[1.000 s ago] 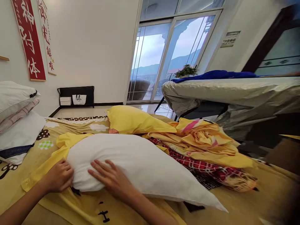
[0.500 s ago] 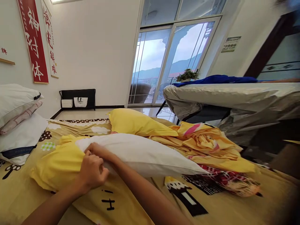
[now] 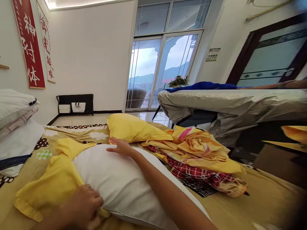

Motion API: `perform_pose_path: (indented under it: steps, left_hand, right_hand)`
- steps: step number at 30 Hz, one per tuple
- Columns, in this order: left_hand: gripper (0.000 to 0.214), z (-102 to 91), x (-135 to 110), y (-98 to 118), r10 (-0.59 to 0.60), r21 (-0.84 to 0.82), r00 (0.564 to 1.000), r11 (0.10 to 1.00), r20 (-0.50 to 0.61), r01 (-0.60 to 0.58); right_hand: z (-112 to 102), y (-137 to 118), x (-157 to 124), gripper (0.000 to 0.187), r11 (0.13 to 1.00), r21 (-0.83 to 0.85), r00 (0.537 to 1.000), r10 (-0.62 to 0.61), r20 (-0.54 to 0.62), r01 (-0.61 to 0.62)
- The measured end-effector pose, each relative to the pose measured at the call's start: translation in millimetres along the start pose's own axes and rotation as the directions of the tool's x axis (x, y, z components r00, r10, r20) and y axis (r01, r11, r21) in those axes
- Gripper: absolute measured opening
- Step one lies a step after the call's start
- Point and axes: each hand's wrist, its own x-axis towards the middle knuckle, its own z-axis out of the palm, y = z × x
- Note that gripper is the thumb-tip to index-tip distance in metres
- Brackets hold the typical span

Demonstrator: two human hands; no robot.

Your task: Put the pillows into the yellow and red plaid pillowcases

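Observation:
A white pillow (image 3: 120,185) lies on the bed in front of me, its left end inside a yellow pillowcase (image 3: 52,182). My left hand (image 3: 86,204) is closed on the near edge of the pillowcase at the pillow's lower left. My right hand (image 3: 120,147) reaches across the pillow and rests on its far top edge, fingers stretched flat and holding nothing.
A yellow pillow (image 3: 131,127) and a heap of yellow and red plaid bedding (image 3: 199,156) lie behind. Stacked white pillows (image 3: 14,127) sit at the left. A covered table (image 3: 227,102) stands to the right, glass doors (image 3: 155,70) beyond.
My right hand left the pillowcase opening and moved to the pillow's far edge. My left hand slid toward me along the pillowcase. The pillow now bulges upward, closer to me.

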Motion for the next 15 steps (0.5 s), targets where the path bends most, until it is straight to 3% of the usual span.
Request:
perform_pose_path:
  steps: [3,5,8,11,13,15]
  left_hand:
    - [0.017,2.5,-6,-8,0.084,0.086,0.996,0.993,0.032,-0.086]
    - [0.017,5.2,-7,-20,0.053,0.149,0.998,0.987,0.019,-0.055]
    - [0.015,8.5,7,-30,0.019,0.229,0.997,0.973,-0.077,-0.001]
    - [0.013,7.1,45,-10,0.083,0.268,0.973,0.963,-0.217,-0.022]
    - [0.012,4.9,69,12,0.136,0.256,0.937,0.965,-0.323,-0.052]
    - [0.014,4.8,78,26,0.193,0.226,0.887,0.969,-0.419,-0.104]
  right_hand:
    - [27,7,9,0.045,0.995,-0.073,0.993,0.071,0.092,-0.065]
    - [40,4,7,0.039,0.993,-0.102,0.989,0.066,0.133,-0.053]
    - [42,-15,2,0.029,0.99,-0.136,0.992,0.054,0.117,-0.038]
    - [36,-51,3,0.025,0.979,-0.192,0.997,0.077,0.02,-0.071]
    - [38,-76,4,0.025,0.965,-0.252,0.996,0.061,-0.068,-0.076]
    - [45,-92,4,0.028,0.951,-0.305,0.993,0.018,-0.117,-0.053]
